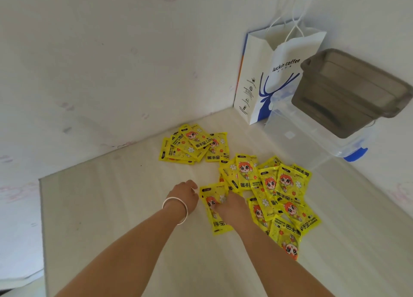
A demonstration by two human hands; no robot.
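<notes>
Pressing a yellow packet (218,224) to the pale corner table (107,207), right hand (232,207) open-fingered; left hand (184,192) loosely curled

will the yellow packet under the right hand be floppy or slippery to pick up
Probably floppy: the packet is a thin pouch lying flat on the table. Likely light, as other packets pile loosely. Its glossy film may slip under the right hand.
</notes>
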